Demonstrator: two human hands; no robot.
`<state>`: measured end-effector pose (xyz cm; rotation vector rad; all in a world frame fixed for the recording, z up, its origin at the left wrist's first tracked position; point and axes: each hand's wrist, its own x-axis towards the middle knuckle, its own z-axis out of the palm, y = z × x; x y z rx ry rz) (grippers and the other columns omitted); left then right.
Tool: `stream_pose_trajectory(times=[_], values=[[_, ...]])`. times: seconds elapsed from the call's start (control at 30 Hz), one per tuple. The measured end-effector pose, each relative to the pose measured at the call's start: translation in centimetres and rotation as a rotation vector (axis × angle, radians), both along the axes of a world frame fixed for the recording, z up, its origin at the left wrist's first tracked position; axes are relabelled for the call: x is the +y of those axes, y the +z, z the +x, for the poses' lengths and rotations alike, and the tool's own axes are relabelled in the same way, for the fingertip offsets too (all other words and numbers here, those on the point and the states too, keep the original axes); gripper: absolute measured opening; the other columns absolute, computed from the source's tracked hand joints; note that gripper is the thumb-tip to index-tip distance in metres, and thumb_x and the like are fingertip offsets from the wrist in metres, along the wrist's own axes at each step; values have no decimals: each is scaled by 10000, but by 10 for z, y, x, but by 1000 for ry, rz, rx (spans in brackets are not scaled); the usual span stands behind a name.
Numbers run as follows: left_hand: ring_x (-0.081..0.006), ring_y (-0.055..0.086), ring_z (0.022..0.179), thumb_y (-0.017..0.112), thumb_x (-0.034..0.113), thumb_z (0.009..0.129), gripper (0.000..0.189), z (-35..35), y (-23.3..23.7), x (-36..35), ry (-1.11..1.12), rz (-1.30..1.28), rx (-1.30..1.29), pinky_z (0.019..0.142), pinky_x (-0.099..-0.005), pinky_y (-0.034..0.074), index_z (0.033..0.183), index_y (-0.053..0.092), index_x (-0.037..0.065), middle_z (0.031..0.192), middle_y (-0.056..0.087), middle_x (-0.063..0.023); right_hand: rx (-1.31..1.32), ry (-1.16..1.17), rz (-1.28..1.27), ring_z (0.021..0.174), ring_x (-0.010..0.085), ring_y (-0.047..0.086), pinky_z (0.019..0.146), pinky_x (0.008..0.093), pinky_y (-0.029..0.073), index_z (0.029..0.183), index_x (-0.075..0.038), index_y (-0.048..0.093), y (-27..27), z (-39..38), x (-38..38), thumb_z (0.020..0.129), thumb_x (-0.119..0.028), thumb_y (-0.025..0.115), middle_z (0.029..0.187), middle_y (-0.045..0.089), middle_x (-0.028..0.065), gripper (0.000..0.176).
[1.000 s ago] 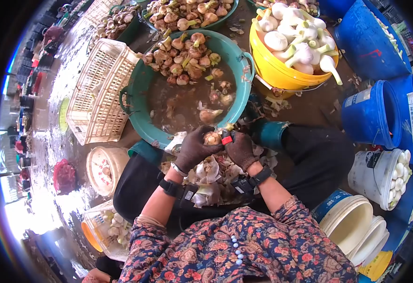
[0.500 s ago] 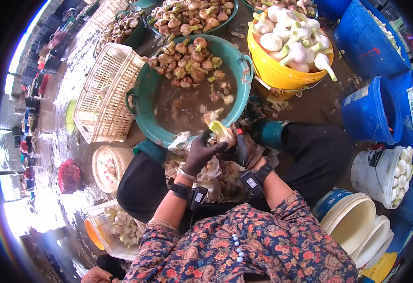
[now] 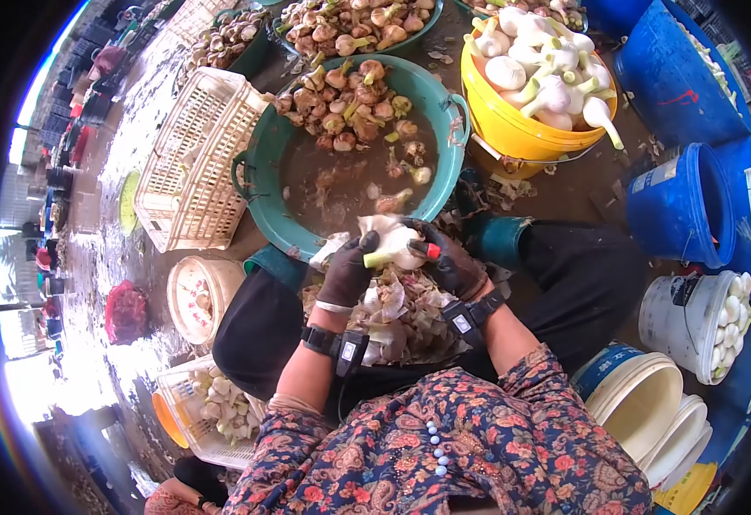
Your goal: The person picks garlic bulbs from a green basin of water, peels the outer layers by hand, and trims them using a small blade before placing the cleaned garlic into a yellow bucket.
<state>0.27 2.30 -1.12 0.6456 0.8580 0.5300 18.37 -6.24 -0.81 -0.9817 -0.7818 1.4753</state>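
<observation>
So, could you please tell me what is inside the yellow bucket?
The yellow bucket holds white garlic bulbs heaped above its rim; whatever lies beneath them is hidden.

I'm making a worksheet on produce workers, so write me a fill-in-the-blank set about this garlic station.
The bulb held between the left hand and the right hand is ____ in colour.
A small red item shows at the person's ____ hand.
In the green tub, brown-skinned bulbs lie at the far side of murky ____.
The bucket next to the tub, heaped with white bulbs, is coloured ____.

Missing words: white; right; water; yellow.
</observation>
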Motion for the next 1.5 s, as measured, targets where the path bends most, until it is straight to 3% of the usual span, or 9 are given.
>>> stream_pose_trajectory(times=[0.07,0.13,0.33,0.43,0.93,1.2,1.27,1.33,1.5], values=[[-97,579,779,573,176,894,257,-5,-1,-4,-60,340,197,678,-260,468,1064,600,-15,901,647,-54,-89,55,76,1183,164,418,1005,300,335,1328,-25,387,17,-1,-2,879,-175,561,1283,463,95,503],[-88,562,727,535,260,920,297,-8,7,-5,-123,1569,678,622,-244,452,1045,606,-1,876,635,-43,-192,-35,147,1199,203,415,1007,328,336,1326,-54,397,11,-8,1,851,-171,584,1272,467,97,525],[-96,565,781,585,241,886,260,-4,14,-1,-71,168,279,671,-241,454,1013,621,17,908,622,-6,-1255,-152,375,995,235,530,883,347,426,1007,-35,613,7,-22,1,764,-59,620,1096,572,108,244],[-93,568,766,594,194,884,217,-15,25,-5,-30,298,176,659,-250,469,1018,615,26,856,618,8,-229,-454,-170,736,122,592,683,243,482,1041,-21,601,-22,-17,7,812,-97,611,817,642,61,242],[-299,638,731,689,348,657,319,-79,5,1,-1699,975,1122,695,-386,499,805,700,66,785,663,-138,912,-401,-429,824,220,635,687,338,530,1064,-76,588,-38,20,14,895,-328,440,966,648,82,337],[-171,617,620,689,352,775,378,1,43,13,-426,1079,683,576,-312,483,907,650,0,777,652,-113,1047,-226,-404,847,213,625,649,304,515,1129,-81,569,-19,24,14,908,-363,450,1004,645,81,377],[-100,571,603,656,324,823,379,33,48,12,-404,400,454,544,-260,464,964,622,-26,752,622,-63,1067,-228,-360,867,213,620,701,318,506,1109,-55,580,-20,16,10,923,-318,437,1001,649,83,352],[-83,534,572,604,293,867,305,45,43,7,-373,337,330,522,-235,441,911,620,-8,688,575,-10,324,-395,-333,875,214,620,745,333,505,1085,-45,593,-18,10,10,923,-310,451,1000,647,91,342],[-144,578,671,639,367,829,386,35,28,29,-754,486,320,634,-278,465,935,627,-4,719,618,-71,41,-706,-283,747,90,537,669,267,459,893,-41,600,-44,25,10,862,-187,608,798,607,15,150]])
